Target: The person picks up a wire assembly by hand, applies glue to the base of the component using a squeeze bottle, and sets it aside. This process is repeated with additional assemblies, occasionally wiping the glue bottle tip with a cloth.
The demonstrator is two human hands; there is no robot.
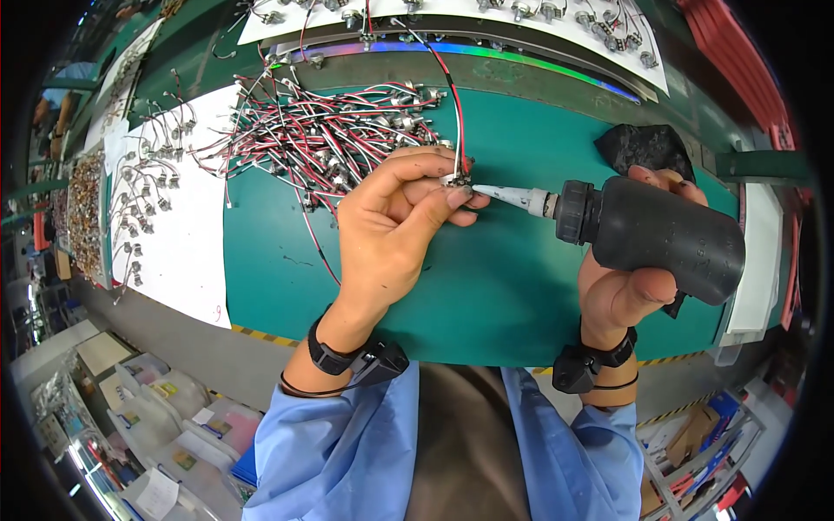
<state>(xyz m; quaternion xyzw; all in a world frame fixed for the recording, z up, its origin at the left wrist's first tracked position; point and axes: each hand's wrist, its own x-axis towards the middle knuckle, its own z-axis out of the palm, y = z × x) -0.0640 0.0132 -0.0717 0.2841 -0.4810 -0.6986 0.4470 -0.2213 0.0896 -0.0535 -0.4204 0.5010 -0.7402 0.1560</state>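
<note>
My left hand pinches a small metal potentiometer between thumb and fingers. Its red, black and white wires rise away toward the far edge of the bench. My right hand is wrapped round a black squeeze bottle, tilted on its side. The bottle's pale tapered nozzle points left, its tip at or very near the potentiometer by my left fingertips; I cannot tell whether they touch. Past my left hand lies a tangled pile of similar wired potentiometers.
A green mat covers the bench. White paper at left holds several wired parts in rows, and another white sheet at the far side holds more. A crumpled black cloth or bag lies behind the bottle. Plastic bins stand at lower left.
</note>
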